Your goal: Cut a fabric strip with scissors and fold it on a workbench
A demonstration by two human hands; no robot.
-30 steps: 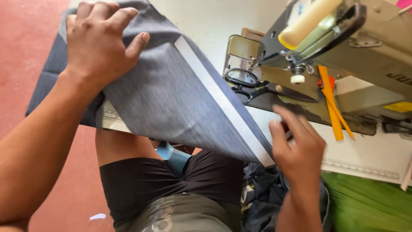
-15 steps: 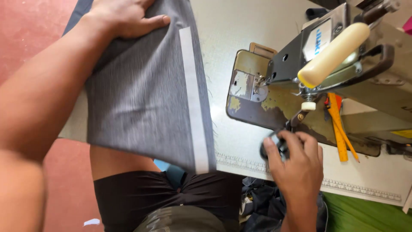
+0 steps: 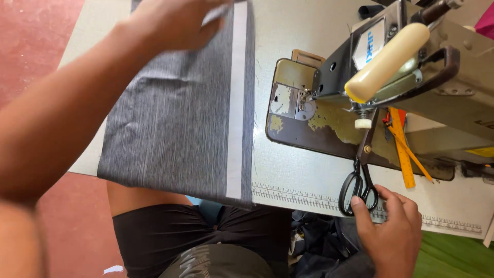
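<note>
I look down on a pale sewing table (image 3: 309, 175) that fills most of the view, with a printed ruler strip along its near edge. At the right stands an industrial sewing machine (image 3: 463, 87), its head grey and its bed plate dark and worn, with a cream cylinder-shaped roll (image 3: 387, 62) lying across the top of it. On the left half of the table lies a piece of grey striped fabric (image 3: 175, 128), flat, with a white band running down its right side and its lower edge hanging just over the table's near rim. My left hand (image 3: 175, 20) rests palm-down on the far end of this fabric, fingers spread and flat rather than gripping. Black-handled scissors (image 3: 360, 175) lie on the table just in front of the machine bed, blades pointing away from me. My right hand (image 3: 391, 231) sits at the table's near edge with its fingers loosely open, fingertips touching the scissor handles without closing on them. Yellow and orange rulers (image 3: 404, 149) lie under the machine arm.
</note>
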